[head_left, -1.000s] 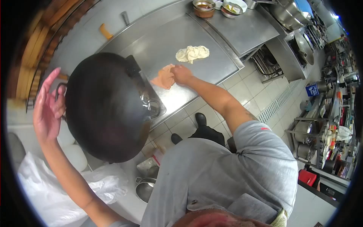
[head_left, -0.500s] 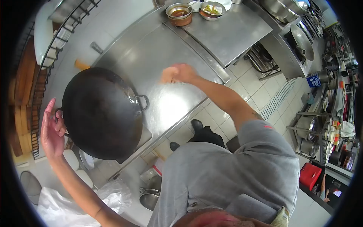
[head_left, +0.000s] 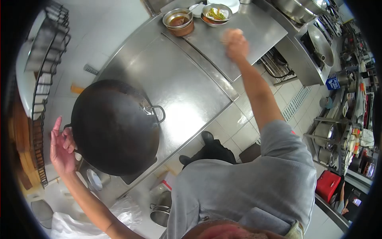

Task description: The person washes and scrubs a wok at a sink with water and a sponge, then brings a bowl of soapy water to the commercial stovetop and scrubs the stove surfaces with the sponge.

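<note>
A large black wok [head_left: 115, 127] stands at the left of the steel counter, a loop handle on its right rim. My left hand [head_left: 63, 153] is at the opposite rim, by the other handle, with some fingers curled against the wok and one sticking up. Part of that grip is hidden. Over the right-hand counter section, my right hand [head_left: 237, 46] is closed and blurred by motion. In it is a pale tan wad that looks like a cloth, mostly covered by the fingers.
Beyond my right hand stand a bowl of brown sauce [head_left: 177, 20] and a bowl with green food [head_left: 217, 14]. A raised seam [head_left: 199, 59] divides the steel counter [head_left: 171, 71]. A wire rack [head_left: 45, 79] hangs at the left. Pots [head_left: 160, 215] sit below.
My right hand has swept away and to the right, from the main counter across the seam to the right-hand section. The left hand stays at the wok's rim; the whole view has shifted slightly.
</note>
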`<move>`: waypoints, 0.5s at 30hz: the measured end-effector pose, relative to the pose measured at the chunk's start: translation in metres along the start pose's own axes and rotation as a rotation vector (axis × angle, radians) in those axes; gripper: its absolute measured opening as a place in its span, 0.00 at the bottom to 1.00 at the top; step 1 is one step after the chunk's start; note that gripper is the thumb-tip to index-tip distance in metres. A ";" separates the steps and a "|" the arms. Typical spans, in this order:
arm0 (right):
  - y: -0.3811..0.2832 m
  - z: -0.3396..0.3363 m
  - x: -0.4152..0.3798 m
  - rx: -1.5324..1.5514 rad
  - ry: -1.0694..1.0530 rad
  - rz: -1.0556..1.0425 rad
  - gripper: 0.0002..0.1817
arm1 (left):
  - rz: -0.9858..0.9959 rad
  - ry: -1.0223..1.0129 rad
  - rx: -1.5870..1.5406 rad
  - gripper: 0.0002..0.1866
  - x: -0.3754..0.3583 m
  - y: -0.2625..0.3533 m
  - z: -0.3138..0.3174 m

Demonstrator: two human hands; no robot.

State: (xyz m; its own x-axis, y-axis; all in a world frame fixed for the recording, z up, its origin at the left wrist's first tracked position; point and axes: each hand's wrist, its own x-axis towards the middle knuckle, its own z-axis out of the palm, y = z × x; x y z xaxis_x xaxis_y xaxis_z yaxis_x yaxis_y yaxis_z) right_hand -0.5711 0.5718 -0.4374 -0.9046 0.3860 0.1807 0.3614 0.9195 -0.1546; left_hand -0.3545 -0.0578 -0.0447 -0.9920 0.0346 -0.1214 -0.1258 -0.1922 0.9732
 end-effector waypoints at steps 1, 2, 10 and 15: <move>-0.027 0.011 -0.007 -0.078 0.065 -0.148 0.28 | 0.000 -0.017 -0.013 0.30 0.005 0.001 0.003; -0.053 0.020 -0.016 -0.155 0.132 -0.298 0.26 | -0.011 -0.024 -0.007 0.30 0.010 0.003 0.007; -0.005 -0.037 -0.099 0.181 0.079 -0.647 0.25 | -0.041 -0.025 -0.060 0.29 0.044 0.005 0.028; 0.071 -0.026 -0.056 -0.108 0.180 -0.435 0.27 | -0.079 -0.030 -0.128 0.29 0.056 -0.012 0.015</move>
State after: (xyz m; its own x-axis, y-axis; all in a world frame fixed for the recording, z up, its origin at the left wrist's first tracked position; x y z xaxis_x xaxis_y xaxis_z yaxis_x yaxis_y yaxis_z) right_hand -0.4888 0.6172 -0.4334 -0.9272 -0.0384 0.3727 -0.0122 0.9973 0.0724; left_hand -0.4087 -0.0388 -0.0599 -0.9785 0.0837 -0.1886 -0.2054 -0.3112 0.9279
